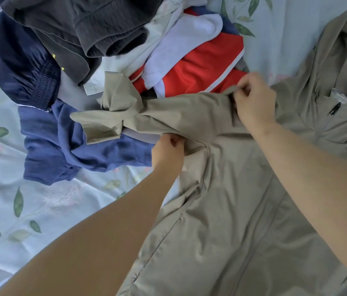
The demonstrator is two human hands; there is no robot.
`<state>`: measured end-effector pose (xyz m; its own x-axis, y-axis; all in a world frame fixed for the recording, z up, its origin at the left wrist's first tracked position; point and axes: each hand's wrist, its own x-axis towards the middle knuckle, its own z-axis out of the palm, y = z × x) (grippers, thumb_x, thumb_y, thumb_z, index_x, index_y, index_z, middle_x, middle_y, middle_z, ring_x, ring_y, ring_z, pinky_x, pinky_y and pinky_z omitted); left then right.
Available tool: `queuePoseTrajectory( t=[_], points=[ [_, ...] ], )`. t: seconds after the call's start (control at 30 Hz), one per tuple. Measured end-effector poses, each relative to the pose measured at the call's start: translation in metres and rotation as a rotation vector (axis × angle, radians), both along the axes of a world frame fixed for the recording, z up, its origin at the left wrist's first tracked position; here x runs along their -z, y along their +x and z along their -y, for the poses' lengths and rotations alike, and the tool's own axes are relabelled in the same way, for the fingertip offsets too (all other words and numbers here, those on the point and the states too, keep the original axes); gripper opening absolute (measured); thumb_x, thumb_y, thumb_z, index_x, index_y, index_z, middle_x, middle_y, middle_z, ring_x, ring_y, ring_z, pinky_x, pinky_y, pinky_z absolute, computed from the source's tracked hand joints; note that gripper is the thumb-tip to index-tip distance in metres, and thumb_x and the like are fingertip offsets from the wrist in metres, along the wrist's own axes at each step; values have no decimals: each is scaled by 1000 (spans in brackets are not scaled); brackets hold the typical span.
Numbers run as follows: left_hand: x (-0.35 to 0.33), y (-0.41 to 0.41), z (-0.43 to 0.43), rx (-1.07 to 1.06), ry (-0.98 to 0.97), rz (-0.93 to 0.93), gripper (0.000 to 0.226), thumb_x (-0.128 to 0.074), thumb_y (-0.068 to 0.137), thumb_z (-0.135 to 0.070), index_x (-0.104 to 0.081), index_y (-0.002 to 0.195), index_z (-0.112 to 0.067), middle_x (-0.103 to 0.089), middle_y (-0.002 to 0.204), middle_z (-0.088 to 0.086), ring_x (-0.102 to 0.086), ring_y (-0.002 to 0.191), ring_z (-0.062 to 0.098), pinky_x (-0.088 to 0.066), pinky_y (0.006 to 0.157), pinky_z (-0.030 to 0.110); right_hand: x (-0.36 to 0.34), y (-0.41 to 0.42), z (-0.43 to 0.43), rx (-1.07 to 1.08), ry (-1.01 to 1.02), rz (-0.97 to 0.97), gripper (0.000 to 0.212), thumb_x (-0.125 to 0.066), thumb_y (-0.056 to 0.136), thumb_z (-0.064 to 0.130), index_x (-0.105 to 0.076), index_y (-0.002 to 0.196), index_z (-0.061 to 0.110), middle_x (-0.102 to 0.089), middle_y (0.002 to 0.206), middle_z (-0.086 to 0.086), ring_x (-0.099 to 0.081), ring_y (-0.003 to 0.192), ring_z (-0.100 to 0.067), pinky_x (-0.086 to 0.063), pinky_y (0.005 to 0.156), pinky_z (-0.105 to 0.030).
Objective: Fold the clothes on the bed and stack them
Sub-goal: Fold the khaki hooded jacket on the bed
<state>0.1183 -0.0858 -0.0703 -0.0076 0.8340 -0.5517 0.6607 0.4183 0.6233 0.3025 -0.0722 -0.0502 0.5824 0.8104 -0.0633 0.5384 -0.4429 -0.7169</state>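
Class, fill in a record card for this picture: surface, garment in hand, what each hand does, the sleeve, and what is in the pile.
surface: bed sheet, pale with a leaf print
garment in hand: khaki jacket, spread out, not yet folded
left hand: grips the jacket below the base of the sleeve
right hand: pinches the jacket fabric at the shoulder
sleeve: crumpled, lying across the pile
pile: red garment, white garment, dark grey garment, navy garment, blue garment, all unfolded
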Motion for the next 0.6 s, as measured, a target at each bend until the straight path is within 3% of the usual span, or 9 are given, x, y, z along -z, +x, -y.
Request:
queuePoseTrajectory(
  t=[0.1, 0.17, 0.23, 0.27, 0.37, 0.47, 0.53, 0.6],
  points=[
    [-7, -6, 6, -21, -33, 92, 21, -51, 91, -18, -43, 72, -22, -50, 58, -9, -46, 60, 12, -34, 45, 11, -21, 4, -23, 164, 217, -82, 13, -43, 86, 9, -45, 82, 20, -47, 68, 12, -54, 67, -14, -52, 77, -40],
    [-9, 1, 13, -2, -90, 171, 16, -64, 84, -31, -50, 88, -24, -61, 80, -8, -57, 78, 14, -42, 62, 11, -29, 2, -33, 142, 226, -114, 15, -44, 93, 12, -50, 86, 24, -48, 75, 17, -52, 72, -6, -51, 82, -32],
    [-8, 15, 14, 6, -114, 185, 54, -73, 74, -47, -52, 116, -20, -59, 110, -6, -55, 101, 15, -45, 87, 24, -30, -4, -32, 29, 98, -185, 18, -44, 98, 17, -54, 112, 18, -49, 86, 17, -50, 77, 4, -43, 77, -7],
    [-7, 20, 12, -47, -120, 174, 64, -73, 73, -50, -51, 123, -16, -58, 116, -5, -53, 107, 16, -43, 91, 28, -27, -6, -28, -7, 43, -239, 26, -44, 98, 17, -50, 123, 19, -51, 93, 15, -49, 81, 5, -38, 74, -1],
    [-13, 24, -5, -333, -72, 165, 38, -63, 87, -38, -57, 113, -10, -60, 97, -3, -57, 99, 25, -42, 81, 28, -16, -9, -8, 63, -3, -254, 36, -47, 94, 14, -47, 130, 19, -55, 105, 6, -51, 91, -6, -36, 81, -11],
    [-17, 8, -21, -462, 25, 376, 13, -55, 92, -14, -57, 105, -17, -56, 88, -10, -55, 92, 18, -41, 79, 25, -4, -10, 16, 120, -60, -186, 34, -47, 93, 12, -50, 126, 15, -59, 105, -1, -54, 95, -15, -36, 83, -19],
    [-26, -4, -27, -634, -103, 634, 12, -55, 90, -7, -54, 92, -18, -56, 86, -4, -55, 83, 17, -46, 78, 31, 3, -16, 25, 99, -99, -189, 35, -48, 92, 10, -50, 126, 14, -60, 109, -5, -56, 100, -21, -38, 86, -25],
    [-38, -10, -36, -862, -351, 888, 10, -57, 89, -16, -57, 79, -13, -56, 77, 0, -54, 71, 18, -45, 71, 32, 7, -27, 25, 78, -109, -219, 36, -50, 90, 10, -50, 125, 15, -60, 113, -6, -56, 100, -21, -37, 84, -23]
  ],
)
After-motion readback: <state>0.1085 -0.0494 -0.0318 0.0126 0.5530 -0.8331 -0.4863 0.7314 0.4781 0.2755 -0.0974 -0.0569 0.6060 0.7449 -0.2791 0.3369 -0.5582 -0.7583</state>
